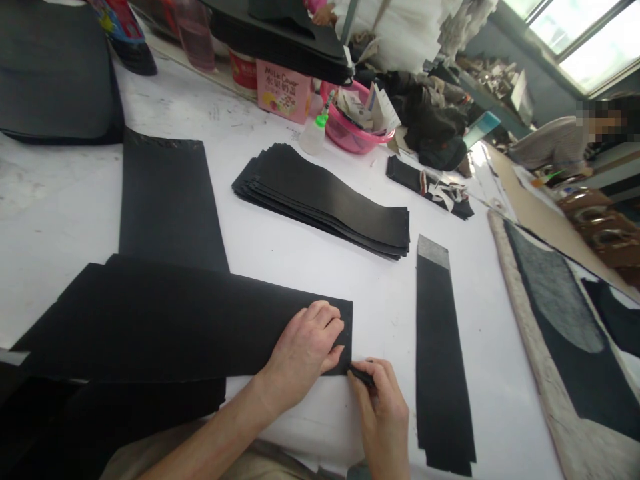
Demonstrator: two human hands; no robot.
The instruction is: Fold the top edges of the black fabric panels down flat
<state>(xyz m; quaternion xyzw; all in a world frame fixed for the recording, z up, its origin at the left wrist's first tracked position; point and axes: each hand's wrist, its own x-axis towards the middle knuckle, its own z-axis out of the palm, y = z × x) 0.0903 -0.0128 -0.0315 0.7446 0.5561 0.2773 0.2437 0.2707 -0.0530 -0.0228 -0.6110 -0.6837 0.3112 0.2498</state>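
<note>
A long black sheet (200,327), perhaps leather-like, lies across the table with notched corners at its left end. My left hand (310,337) rests on its right end, fingers curled and pressed down on the sheet. At the sheet's lower right corner, my right hand (383,400) pinches a short black object (361,375); its kind is not clear. The object's tip touches or nearly touches the sheet's edge. Underneath, another black piece (167,200) sticks out toward the back. To the right of my hands lies a narrow black strip (443,353) with a grey end.
A stack of black strips (325,197) lies behind the sheet. Farther back stand a green-capped bottle (314,135), a pink basin (353,133) with papers and a pink box (284,92). A padded board (530,347) is at right. Another person (555,143) leans in beyond it.
</note>
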